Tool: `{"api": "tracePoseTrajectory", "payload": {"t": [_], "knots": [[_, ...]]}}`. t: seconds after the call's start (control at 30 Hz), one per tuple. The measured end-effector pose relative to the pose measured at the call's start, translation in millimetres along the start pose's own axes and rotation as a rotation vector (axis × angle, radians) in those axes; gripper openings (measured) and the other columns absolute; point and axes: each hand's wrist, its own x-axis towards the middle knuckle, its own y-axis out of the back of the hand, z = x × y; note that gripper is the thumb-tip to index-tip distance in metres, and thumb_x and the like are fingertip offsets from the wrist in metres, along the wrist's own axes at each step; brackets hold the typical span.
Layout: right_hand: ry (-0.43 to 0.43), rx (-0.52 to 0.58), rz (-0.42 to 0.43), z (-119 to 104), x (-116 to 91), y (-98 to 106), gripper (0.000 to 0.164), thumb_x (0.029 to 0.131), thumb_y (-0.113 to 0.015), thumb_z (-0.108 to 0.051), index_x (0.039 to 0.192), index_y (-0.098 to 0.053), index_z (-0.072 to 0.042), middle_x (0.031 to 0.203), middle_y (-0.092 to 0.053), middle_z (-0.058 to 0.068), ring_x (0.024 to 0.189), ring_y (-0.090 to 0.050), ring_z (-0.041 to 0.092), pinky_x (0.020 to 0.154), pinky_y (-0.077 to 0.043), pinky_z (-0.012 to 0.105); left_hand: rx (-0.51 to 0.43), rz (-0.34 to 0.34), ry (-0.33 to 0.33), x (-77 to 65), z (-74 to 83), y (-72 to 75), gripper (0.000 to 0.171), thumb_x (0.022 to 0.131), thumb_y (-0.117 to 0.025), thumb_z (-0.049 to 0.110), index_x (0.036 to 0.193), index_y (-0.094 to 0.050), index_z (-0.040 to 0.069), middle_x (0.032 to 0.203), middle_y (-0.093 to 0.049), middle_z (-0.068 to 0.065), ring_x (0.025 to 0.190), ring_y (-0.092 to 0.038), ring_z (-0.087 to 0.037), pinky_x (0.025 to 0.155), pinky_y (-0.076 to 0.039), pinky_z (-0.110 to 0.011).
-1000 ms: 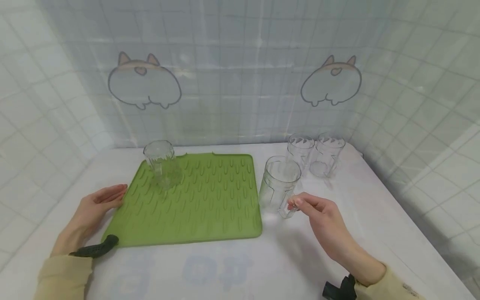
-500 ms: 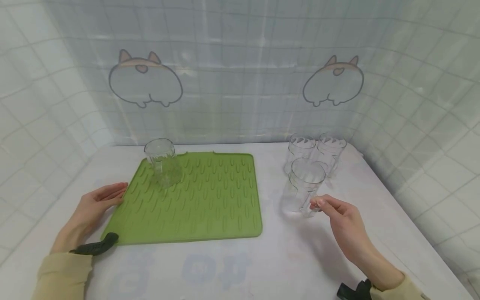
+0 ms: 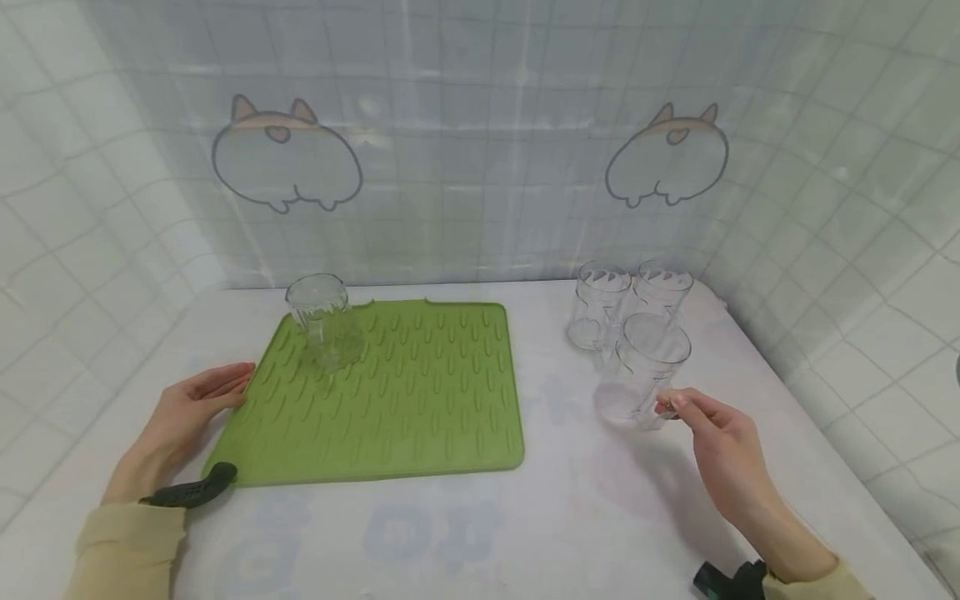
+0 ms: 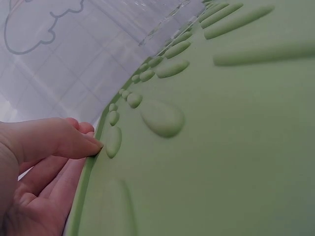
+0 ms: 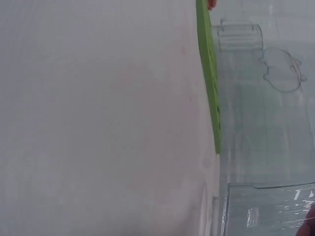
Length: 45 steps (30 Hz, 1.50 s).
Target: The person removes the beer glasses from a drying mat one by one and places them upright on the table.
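My right hand (image 3: pixel 726 457) pinches the handle of a clear glass mug (image 3: pixel 643 367), held upright on the right of the table. Part of this mug (image 5: pixel 266 211) fills the lower right of the right wrist view, with a bit of the fingers (image 5: pixel 307 223) beside it. My left hand (image 3: pixel 192 410) rests at the left edge of a green ribbed drying mat (image 3: pixel 420 417). In the left wrist view, the thumb tip touches the mat's raised rim (image 4: pixel 98 135) and the other fingers lie along its outer side. Another glass mug (image 3: pixel 324 321) stands on the mat's back left.
Two more glass mugs, one on the left (image 3: pixel 597 304) and one on the right (image 3: pixel 663 287), stand just behind the held mug. A white cloth (image 3: pixel 570 517) with faint prints covers the table. Tile-patterned walls (image 3: pixel 480 167) close off the back and sides.
My right hand has moved rightward with the glass mug, from beside the mat's right edge to in front of the two back mugs. The left hand and mat stay put.
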Motion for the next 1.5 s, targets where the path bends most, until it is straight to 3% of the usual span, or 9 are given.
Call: {"api": "tracePoseTrajectory", "payload": {"t": [0.37,0.63,1.17,1.5], "knots": [[0.081,0.074,0.053,3.4,3.4,10.1,0.023,0.104,-0.05,-0.003,0.111,-0.071,0.002,0.097,-0.072,-0.004,0.098,-0.061,0.009,0.097,-0.04,0.02,-0.023,0.003,0.005,-1.3,0.8,2.3,0.063,0.093,-0.07,0.004,0.147,-0.04,-0.007,0.117,-0.069,0.02,0.106,-0.064,0.008,0.086,-0.053,-0.007],[0.126,0.074,0.117,6.2,6.1,14.1,0.023,0.103,-0.051,-0.002,0.111,-0.069,0.009,0.096,-0.073,-0.002,0.096,-0.06,0.011,0.095,-0.042,0.021,-0.032,0.005,-0.009,-2.6,4.6,1.5,0.061,0.092,-0.07,0.002,0.145,-0.042,-0.008,0.117,-0.07,0.019,0.105,-0.065,0.007,0.086,-0.054,-0.008],[0.07,0.043,0.24,8.9,8.6,17.6,0.022,0.103,-0.055,-0.009,0.105,-0.072,0.004,0.09,-0.073,-0.005,0.094,-0.061,0.01,0.096,-0.036,0.022,-0.016,0.014,0.003,-2.5,2.3,0.0,0.062,0.092,-0.071,0.004,0.145,-0.043,-0.007,0.116,-0.07,0.019,0.105,-0.065,0.007,0.086,-0.053,-0.007],[0.04,0.052,0.299,9.4,7.6,22.1,0.023,0.102,-0.056,-0.011,0.106,-0.073,0.004,0.088,-0.073,-0.006,0.093,-0.06,0.01,0.1,-0.031,0.022,0.096,0.038,0.035,-1.2,7.1,-4.9,0.067,0.092,-0.073,0.011,0.147,-0.04,-0.007,0.114,-0.068,0.025,0.103,-0.063,0.012,0.084,-0.052,-0.005]]}}
